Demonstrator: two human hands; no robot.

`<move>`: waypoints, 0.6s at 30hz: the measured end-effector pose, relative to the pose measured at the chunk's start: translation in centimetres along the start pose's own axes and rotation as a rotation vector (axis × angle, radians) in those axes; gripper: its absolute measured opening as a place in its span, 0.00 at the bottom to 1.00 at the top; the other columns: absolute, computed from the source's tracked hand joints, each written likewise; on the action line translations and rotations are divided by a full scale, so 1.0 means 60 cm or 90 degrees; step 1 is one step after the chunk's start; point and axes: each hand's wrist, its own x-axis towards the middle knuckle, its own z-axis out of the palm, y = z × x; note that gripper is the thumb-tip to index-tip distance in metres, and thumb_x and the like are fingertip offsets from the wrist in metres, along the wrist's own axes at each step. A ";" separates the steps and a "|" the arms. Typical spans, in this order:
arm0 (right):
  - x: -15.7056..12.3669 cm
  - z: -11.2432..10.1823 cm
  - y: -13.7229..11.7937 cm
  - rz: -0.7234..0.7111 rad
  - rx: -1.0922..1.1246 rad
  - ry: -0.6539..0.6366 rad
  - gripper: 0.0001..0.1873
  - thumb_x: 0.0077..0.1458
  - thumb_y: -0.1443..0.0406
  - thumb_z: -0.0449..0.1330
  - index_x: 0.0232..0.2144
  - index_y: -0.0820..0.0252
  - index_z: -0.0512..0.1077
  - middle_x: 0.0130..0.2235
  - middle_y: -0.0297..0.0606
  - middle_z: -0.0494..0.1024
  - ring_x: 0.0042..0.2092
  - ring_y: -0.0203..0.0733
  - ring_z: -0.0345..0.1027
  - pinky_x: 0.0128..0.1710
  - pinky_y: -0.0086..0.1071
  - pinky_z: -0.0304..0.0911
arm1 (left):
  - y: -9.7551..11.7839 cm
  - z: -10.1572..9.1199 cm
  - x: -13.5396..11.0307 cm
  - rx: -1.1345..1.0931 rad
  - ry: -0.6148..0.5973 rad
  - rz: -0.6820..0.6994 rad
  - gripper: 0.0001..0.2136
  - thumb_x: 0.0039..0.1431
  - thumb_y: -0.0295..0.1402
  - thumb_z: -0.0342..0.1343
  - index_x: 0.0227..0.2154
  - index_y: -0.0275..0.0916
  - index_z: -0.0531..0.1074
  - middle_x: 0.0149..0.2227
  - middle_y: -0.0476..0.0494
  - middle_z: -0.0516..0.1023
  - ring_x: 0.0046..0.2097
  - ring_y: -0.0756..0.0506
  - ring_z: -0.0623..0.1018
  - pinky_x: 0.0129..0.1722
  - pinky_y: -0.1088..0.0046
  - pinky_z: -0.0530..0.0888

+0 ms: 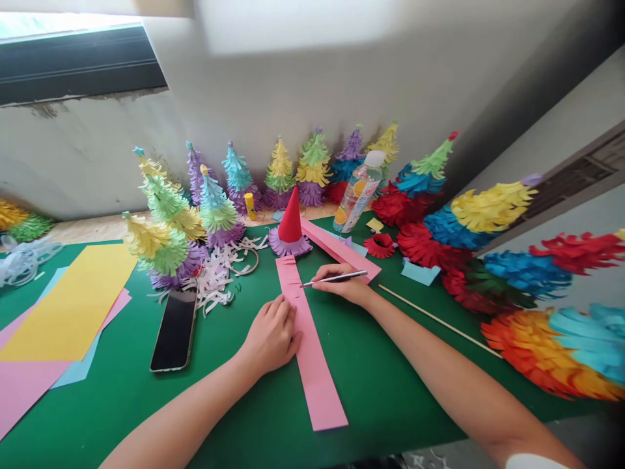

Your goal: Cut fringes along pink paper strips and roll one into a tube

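Observation:
A long pink paper strip point(312, 355) lies on the green mat point(381, 384), its far end cut into a fringe. My left hand point(271, 333) rests on the strip's left edge with fingers curled, pressing it down. My right hand point(342, 285) grips a thin silver craft knife point(334, 279) whose tip touches the strip near the fringe. Just beyond stands a red paper cone point(291, 218) on a purple fringed ring. A second pink strip point(336, 247) lies to the right of the cone.
A black phone point(174, 329) lies left of the strip beside white paper scraps point(215, 273). Yellow, pink and blue sheets point(63, 312) cover the left. Several fringed paper trees point(219, 189) line the wall and right side. A plastic bottle point(358, 193) and wooden stick point(439, 319) are right.

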 end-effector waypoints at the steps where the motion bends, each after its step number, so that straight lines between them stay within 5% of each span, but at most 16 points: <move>1: 0.000 0.000 0.000 -0.001 -0.006 -0.006 0.17 0.41 0.54 0.68 0.27 0.62 0.76 0.28 0.38 0.78 0.30 0.40 0.71 0.31 0.33 0.66 | 0.001 0.001 0.000 0.007 0.006 0.005 0.19 0.61 0.35 0.44 0.48 0.28 0.70 0.46 0.27 0.73 0.54 0.34 0.70 0.48 0.57 0.71; 8: -0.007 0.018 -0.010 -0.015 -0.032 -0.098 0.14 0.44 0.56 0.67 0.28 0.62 0.78 0.30 0.39 0.79 0.31 0.41 0.72 0.31 0.32 0.65 | 0.007 0.007 -0.001 0.041 0.033 0.031 0.17 0.61 0.32 0.44 0.45 0.25 0.72 0.45 0.26 0.74 0.52 0.33 0.73 0.46 0.59 0.72; 18: -0.006 0.021 -0.010 -0.023 -0.042 -0.127 0.14 0.45 0.56 0.66 0.30 0.62 0.78 0.31 0.40 0.81 0.34 0.43 0.74 0.34 0.32 0.67 | 0.007 0.009 -0.003 0.031 0.022 0.028 0.18 0.62 0.32 0.43 0.46 0.27 0.72 0.46 0.26 0.74 0.53 0.33 0.72 0.45 0.57 0.72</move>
